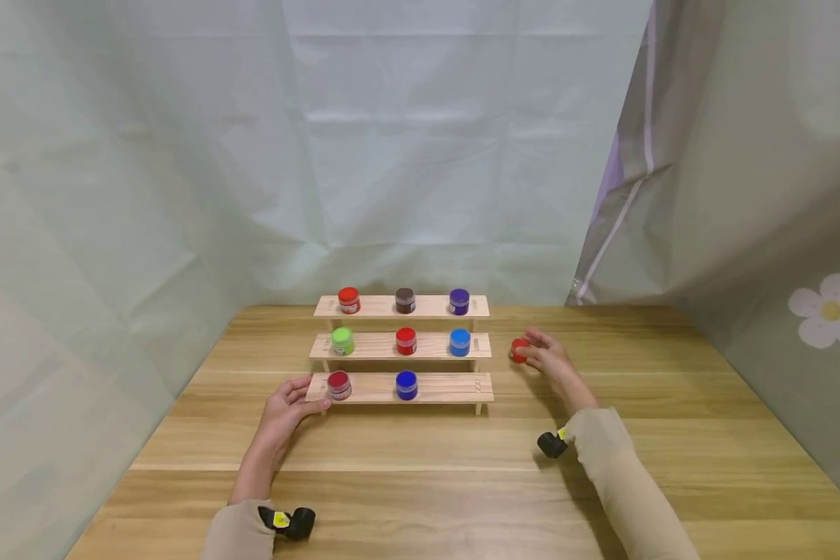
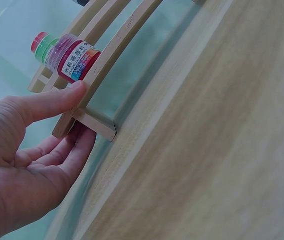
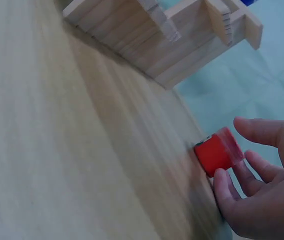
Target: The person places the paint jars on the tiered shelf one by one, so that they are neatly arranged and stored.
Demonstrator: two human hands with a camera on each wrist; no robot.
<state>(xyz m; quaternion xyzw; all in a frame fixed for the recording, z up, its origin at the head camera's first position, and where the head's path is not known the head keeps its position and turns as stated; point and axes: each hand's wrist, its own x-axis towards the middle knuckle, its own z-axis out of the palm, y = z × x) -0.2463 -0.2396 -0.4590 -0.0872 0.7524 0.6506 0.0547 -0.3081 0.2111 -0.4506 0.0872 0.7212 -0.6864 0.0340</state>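
My left hand point(image 1: 285, 412) holds the left end of the lowest step of a three-tier wooden display rack point(image 1: 444, 386). In the left wrist view its thumb lies on top of the board, beside a dark red paint jar point(image 2: 76, 60), with the fingers underneath. To the right of the rack, a red paint jar point(image 3: 215, 154) stands on the table. My right hand point(image 1: 548, 361) is around that jar; fingertips are right at its side and lid, while the thumb stands a little apart from the lid in the right wrist view.
Paint jars stand on the rack: red point(image 1: 348, 300), brown point(image 1: 405, 300) and purple point(image 1: 459, 301) on top; green point(image 1: 342, 341), red point(image 1: 406, 341) and light blue point(image 1: 460, 342) in the middle; dark blue point(image 1: 407, 385) below. Pale curtains point(image 1: 420, 155) surround the wooden table point(image 1: 420, 482).
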